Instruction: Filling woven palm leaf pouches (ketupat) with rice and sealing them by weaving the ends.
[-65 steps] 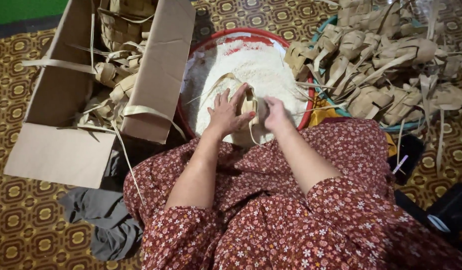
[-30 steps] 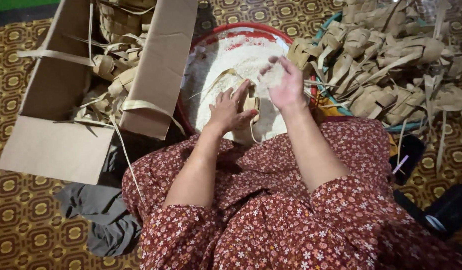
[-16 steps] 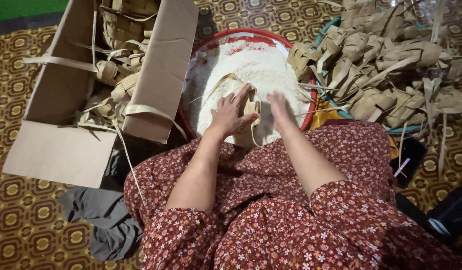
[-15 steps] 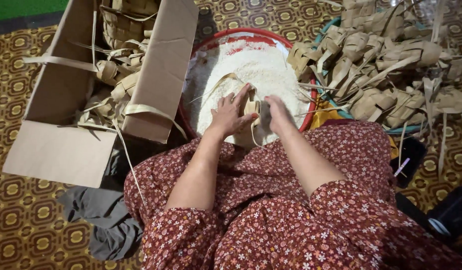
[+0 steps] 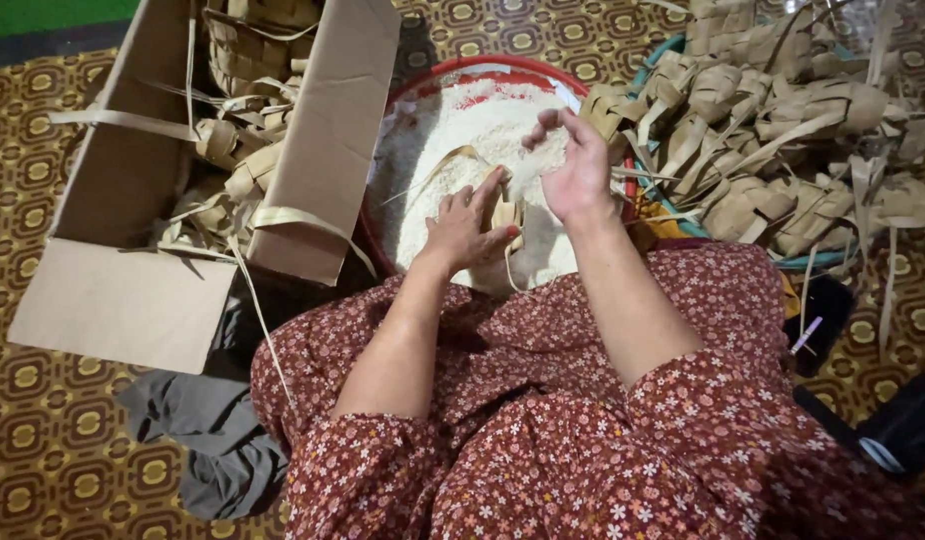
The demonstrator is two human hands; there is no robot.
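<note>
right hand (image 5: pixel 581 170) lifted, rice basin (image 5: pixel 463 75), patterned floor (image 5: pixel 43 450)

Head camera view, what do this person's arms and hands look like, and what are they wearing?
Both hands, the left hand and the right hand, are bare, with no gloves, rings or watch visible. The forearms are uncovered. Short sleeves of dark red fabric with a small white and pink flower print end near the elbows.

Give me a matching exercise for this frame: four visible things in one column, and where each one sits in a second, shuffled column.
Things:
1. brown cardboard box
2. red round basin of white rice
3. grey crumpled cloth
4. pile of woven palm-leaf pouches

Places:
a. far right
b. centre, under the hands
c. left
d. lower left, on the floor

Pairs: 1-c, 2-b, 3-d, 4-a
</note>
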